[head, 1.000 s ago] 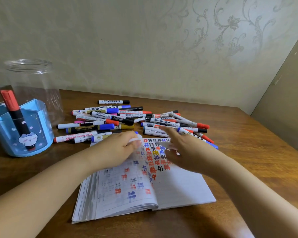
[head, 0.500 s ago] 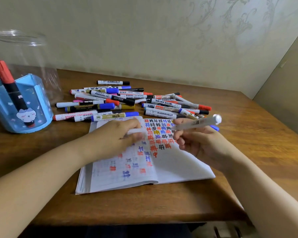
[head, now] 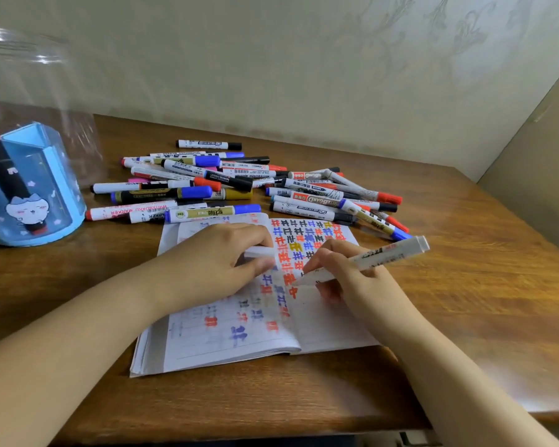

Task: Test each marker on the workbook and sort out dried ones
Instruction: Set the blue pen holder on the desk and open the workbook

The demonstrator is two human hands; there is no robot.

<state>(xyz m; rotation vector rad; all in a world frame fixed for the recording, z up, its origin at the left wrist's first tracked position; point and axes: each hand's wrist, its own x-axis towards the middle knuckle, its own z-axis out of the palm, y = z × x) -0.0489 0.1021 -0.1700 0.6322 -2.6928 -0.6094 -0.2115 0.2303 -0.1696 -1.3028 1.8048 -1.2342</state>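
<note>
Head view, looking down on a brown wooden table (head: pixel 449 285). At the centre of the frame lay an open workbook (head: pixel 239 330), its pages covered with rows of red, blue, black and yellow test marks, densest on the upper part of the right-hand page. The right hand (head: pixel 352 279), at centre right, gripped a white marker (head: pixel 365 258) between thumb and curled fingers; the marker slanted from its butt end at the upper right down to its tip, which met the page at a red mark near the book's fold. The left hand (head: pixel 220 259), just left of centre, rested on the left-hand page with its fingers curled around a small white object, apparently the marker's cap (head: pixel 259 252), though this could not be told for certain. The two hands lay close together without touching.

Above the workbook, across the middle of the frame, a loose pile of markers (head: pixel 239 185) lay on the table, mostly white-barrelled with red, blue and black caps; the nearest of them touched or overlapped the workbook's top edge. At the left edge of the frame stood a blue pen holder (head: pixel 62 188) printed with a white cartoon figure, holding one upright black marker with a red cap (head: pixel 0 169). Behind it stood a clear plastic jar (head: pixel 46 75). A pale patterned wall (head: pixel 304 59) filled the upper part of the frame.
</note>
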